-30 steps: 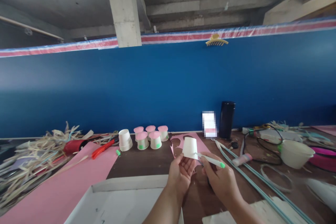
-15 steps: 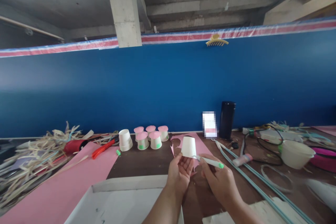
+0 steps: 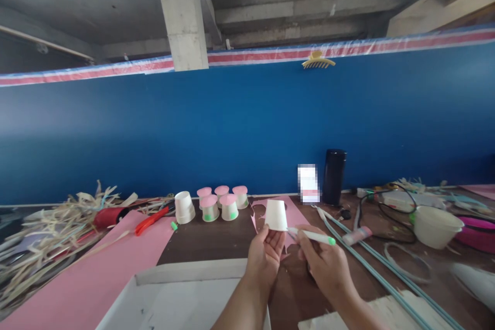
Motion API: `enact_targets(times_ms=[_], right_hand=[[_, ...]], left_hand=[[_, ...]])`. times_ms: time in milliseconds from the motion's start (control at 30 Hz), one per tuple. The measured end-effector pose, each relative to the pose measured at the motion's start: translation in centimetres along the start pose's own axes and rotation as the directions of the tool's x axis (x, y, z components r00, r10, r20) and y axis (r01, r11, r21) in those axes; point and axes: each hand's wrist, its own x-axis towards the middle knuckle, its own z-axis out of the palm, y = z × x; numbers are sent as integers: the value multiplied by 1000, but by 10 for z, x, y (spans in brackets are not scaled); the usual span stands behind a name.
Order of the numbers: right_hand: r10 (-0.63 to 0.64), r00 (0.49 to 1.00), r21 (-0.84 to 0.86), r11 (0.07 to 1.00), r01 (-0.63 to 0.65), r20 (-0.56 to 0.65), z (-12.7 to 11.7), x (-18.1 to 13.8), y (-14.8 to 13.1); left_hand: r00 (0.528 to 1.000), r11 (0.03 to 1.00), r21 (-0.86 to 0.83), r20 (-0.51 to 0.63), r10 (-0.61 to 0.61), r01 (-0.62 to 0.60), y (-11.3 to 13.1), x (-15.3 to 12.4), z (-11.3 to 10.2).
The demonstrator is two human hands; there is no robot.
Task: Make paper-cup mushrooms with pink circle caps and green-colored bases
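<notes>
An upside-down white paper cup [image 3: 276, 214] is held by its rim in my left hand [image 3: 266, 252], fingers closed round the lower edge. My right hand [image 3: 324, 264] grips a white marker with a green end [image 3: 317, 237], its tip pointing left at the cup's lower right rim. Whether the tip touches the cup I cannot tell. Behind the cup lies a pink paper sheet with cut-outs [image 3: 297, 212]. To the left stand several upturned cups with pink paper tops [image 3: 229, 208], the front ones marked green, beside a stack of plain white cups [image 3: 184, 208].
A white tray [image 3: 189, 268] lies in front, with pink paper [image 3: 100, 263], red-handled scissors [image 3: 150, 220] and a green cap [image 3: 174, 226] to the left. A black bottle [image 3: 334, 177], a glue stick [image 3: 357, 235], blue-grey strips [image 3: 371, 252] and a white bowl [image 3: 436, 227] are at right.
The cup has shifted slightly left in my left hand. My right hand has moved the marker a little to the right, its green end now farther from the cup.
</notes>
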Motion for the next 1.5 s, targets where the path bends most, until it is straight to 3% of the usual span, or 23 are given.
enact_targets(times_ms=[100, 200, 333, 400, 633, 933, 1067, 1233, 1500], right_hand=[[147, 987, 236, 963, -128, -63, -1, 8, 6], [325, 945, 453, 847, -279, -26, 0, 16, 15], [472, 865, 355, 790, -500, 170, 7, 17, 23], [489, 843, 266, 801, -536, 225, 11, 13, 26], [422, 840, 10, 892, -453, 341, 19, 2, 32], [460, 828, -2, 874, -485, 321, 23, 1, 30], [404, 884, 32, 906, -422, 236, 22, 5, 28], [202, 969, 109, 970, -218, 139, 13, 10, 3], [13, 998, 46, 999, -16, 67, 18, 20, -39]], left_hand=[[999, 999, -7, -6, 44, -44, -3, 0, 1], [998, 998, 0, -6, 58, -58, -3, 0, 1], [998, 998, -3, 22, 57, -57, -2, 1, 0], [997, 998, -24, 49, 56, -55, -1, 0, 0], [998, 998, -58, 51, 31, -28, 0, 1, -2], [998, 998, -52, 49, 31, -29, -1, 3, -3], [998, 997, -69, 58, 33, -29, -1, 7, -5], [998, 998, -51, 46, 44, -41, -2, 8, -7], [993, 999, -38, 112, 28, -24, -4, 7, -7]])
